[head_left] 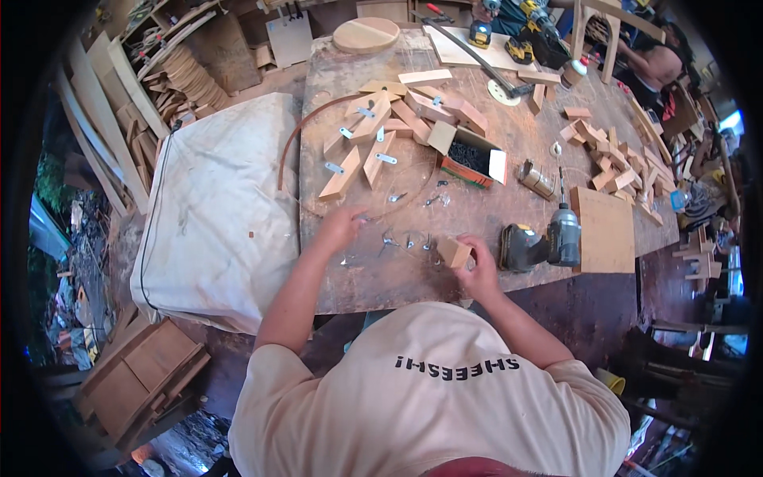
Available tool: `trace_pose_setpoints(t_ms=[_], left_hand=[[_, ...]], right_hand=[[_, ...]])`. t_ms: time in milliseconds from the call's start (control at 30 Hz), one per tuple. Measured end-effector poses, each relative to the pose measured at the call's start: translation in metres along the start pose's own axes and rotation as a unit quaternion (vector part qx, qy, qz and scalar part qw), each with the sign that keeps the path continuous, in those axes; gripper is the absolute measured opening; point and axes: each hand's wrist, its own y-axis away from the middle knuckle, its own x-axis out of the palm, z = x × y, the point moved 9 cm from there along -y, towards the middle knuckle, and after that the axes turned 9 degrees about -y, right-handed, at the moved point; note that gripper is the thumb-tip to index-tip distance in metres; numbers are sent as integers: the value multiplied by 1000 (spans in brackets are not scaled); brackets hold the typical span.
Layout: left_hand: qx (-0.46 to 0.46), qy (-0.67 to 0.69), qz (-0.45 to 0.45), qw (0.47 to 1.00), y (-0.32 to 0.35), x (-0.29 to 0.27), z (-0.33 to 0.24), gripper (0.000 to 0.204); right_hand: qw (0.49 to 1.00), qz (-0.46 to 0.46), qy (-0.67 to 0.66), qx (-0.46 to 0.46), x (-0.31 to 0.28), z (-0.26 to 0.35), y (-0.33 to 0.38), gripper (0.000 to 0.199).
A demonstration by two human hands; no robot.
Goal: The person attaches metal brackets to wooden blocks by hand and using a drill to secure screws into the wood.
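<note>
My right hand grips a small wooden block just above the near edge of the workbench. My left hand reaches out over the bench with fingers curled, close to several small metal brackets that lie loose on the wood. I cannot tell whether it pinches one. Farther out lies a pile of wedge-shaped wooden pieces, some with metal plates screwed on.
A cordless drill lies right of my right hand, beside a square board. A box of dark screws, scattered wood offcuts, a round wooden disc and a white cloth-covered bulk surround the area. Another person works at far right.
</note>
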Motion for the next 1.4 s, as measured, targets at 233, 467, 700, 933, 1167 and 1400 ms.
trace_pose_setpoints(t_ms=[233, 467, 700, 933, 1167, 1400], left_hand=[[-40, 280, 210, 936, 37, 46, -27, 22], [180, 141, 226, 947, 55, 126, -122, 14], [152, 50, -205, 966, -14, 45, -63, 9], [-119, 295, -31, 947, 22, 41, -48, 16], [-139, 198, -140, 960, 52, 91, -99, 23], [-144, 47, -103, 983, 68, 109, -147, 52]], right_hand=[[984, -75, -89, 137, 20, -36, 1, 52], [981, -6, -176, 83, 49, -15, -56, 56], [989, -52, -136, 16, -19, 30, -29, 44], [982, 96, -159, -41, -23, 2, 4, 45], [961, 229, 52, -143, -17, -39, 5, 54], [954, 245, 72, -157, -16, -56, 16, 55]])
